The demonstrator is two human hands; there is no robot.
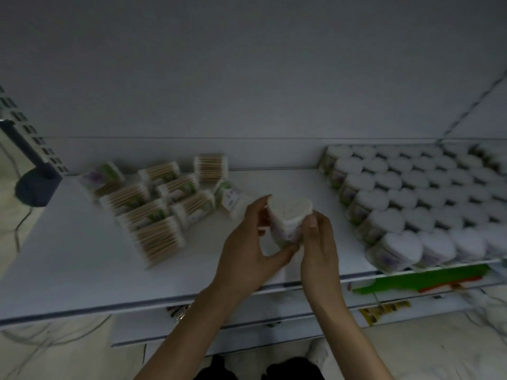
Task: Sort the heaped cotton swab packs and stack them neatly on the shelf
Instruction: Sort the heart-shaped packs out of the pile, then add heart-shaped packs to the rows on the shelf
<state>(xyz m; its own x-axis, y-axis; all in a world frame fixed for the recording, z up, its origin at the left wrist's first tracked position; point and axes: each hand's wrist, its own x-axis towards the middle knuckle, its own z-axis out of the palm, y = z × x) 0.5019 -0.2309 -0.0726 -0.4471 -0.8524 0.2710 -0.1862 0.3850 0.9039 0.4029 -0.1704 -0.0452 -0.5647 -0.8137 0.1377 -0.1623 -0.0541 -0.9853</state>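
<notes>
Head view: the left hand [253, 242] and right hand [319, 242] both curl their fingers round one white tub of cotton swabs [288, 215], held just above the shelf [68, 256]. About nine flat swab packs [157, 215] lie heaped at left. The rows of tubs [411, 198] at right are too blurred to count.

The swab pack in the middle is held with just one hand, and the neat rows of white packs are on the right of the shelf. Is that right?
Not quite. The head view shows the swab pack held with two hands: the left hand and the right hand grip it from either side. The neat rows of white packs are on the right of the shelf.
</notes>
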